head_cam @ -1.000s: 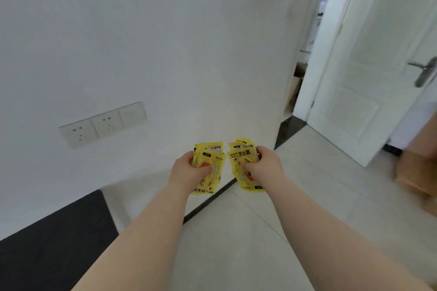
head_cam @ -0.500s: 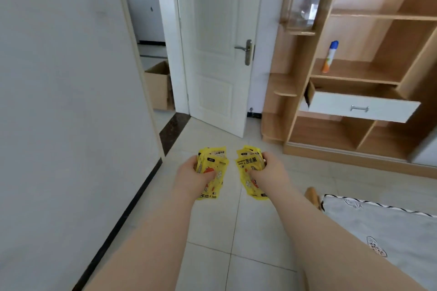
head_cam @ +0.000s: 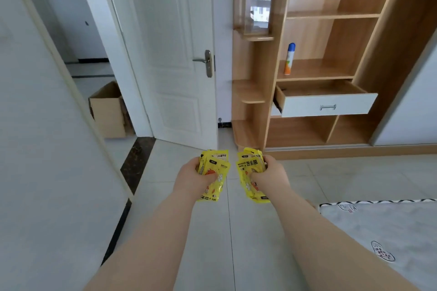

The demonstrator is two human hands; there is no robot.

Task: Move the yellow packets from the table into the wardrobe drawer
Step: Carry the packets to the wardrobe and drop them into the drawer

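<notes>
- Left hand (head_cam: 192,176) clamped on a stack of yellow packets (head_cam: 214,176), thumb across the front, packets fanned toward centre.
- Right hand (head_cam: 269,176) clamped on a second stack of yellow packets (head_cam: 250,173), thumb pressed on the face; printed text upside down to camera.
- Both stacks held side by side at mid-frame, just apart, not touching; exact count per stack unclear.
- Both forearms extended forward over pale tiled floor (head_cam: 236,231).
- Wardrobe drawer (head_cam: 328,104) ahead and up-right, pulled open, white front with metal handle; interior mostly hidden from this angle. Well apart from the packets.
- Open wooden wardrobe (head_cam: 350,38) around the drawer: shelves above, two cubbies below.
- Spray can (head_cam: 289,59) with blue cap upright on the shelf directly above the drawer.
- Clear box (head_cam: 254,12) on a small corner shelf at wardrobe's left edge.
- White door (head_cam: 170,54) left of wardrobe, lever handle on its right side.
- Cardboard box (head_cam: 110,113) on the floor beyond the doorway, far left.
- Pale patterned cover (head_cam: 383,231) at lower right, just beside right forearm.
</notes>
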